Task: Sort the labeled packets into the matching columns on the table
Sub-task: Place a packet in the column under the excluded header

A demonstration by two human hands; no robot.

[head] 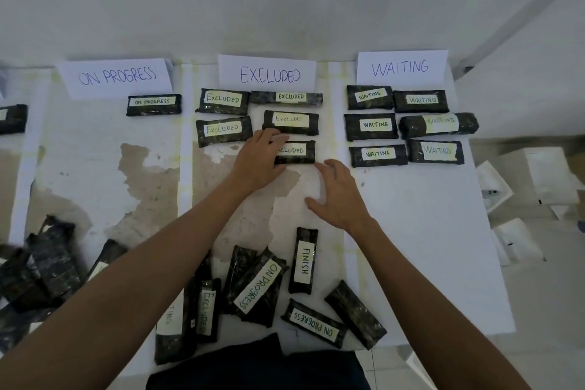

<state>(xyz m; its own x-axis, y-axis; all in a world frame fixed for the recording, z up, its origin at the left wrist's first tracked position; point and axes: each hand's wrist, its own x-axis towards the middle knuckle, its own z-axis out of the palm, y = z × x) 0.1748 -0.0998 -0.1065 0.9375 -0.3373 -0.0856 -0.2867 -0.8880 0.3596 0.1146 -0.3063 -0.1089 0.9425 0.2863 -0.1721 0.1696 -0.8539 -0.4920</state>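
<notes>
Black packets with white labels lie on a white table under paper headers ON PROGRESS, EXCLUDED and WAITING. My left hand rests with straight fingers on the left end of the lowest EXCLUDED packet, covering part of its label. My right hand hovers just below and right of that packet, fingers spread and holding nothing. One ON PROGRESS packet sits in its column. Several WAITING packets fill the right column.
Unsorted packets lie near the front edge: a FINISH packet, two ON PROGRESS packets, an EXCLUDED packet and a heap at the left. White boxes stand on the floor beyond the right table edge.
</notes>
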